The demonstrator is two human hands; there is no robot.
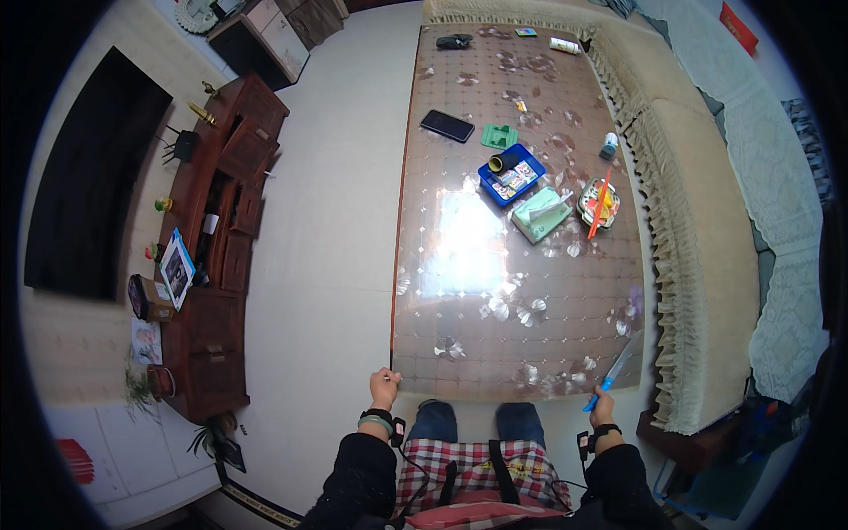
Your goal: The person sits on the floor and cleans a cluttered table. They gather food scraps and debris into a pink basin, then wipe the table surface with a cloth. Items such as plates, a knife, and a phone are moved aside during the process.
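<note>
My right hand (pixel 601 407) grips the blue handle of a knife (pixel 621 363) at the table's near right corner. Its blade points away from me, over the tabletop. Beside the near left corner is my left hand (pixel 384 388), its fingers curled in and no object visible in them. Both hands are at the near end of a long table (pixel 464 377) with a clear patterned cover. Farther along stand a green tissue pack (pixel 542 215), a blue basket (pixel 487 180) holding small packets and a dark roll (pixel 503 162), and a dish (pixel 585 211) of cut fruit with orange-red chopsticks (pixel 600 204) across it.
A black phone (pixel 447 126), a green plastic piece (pixel 499 136) and a small bottle (pixel 609 145) lie or stand farther back. At the far end are a white bottle (pixel 564 45) and a dark bundle (pixel 454 42). A sofa (pixel 695 199) lines the right side; a wooden cabinet (pixel 215 371) stands left.
</note>
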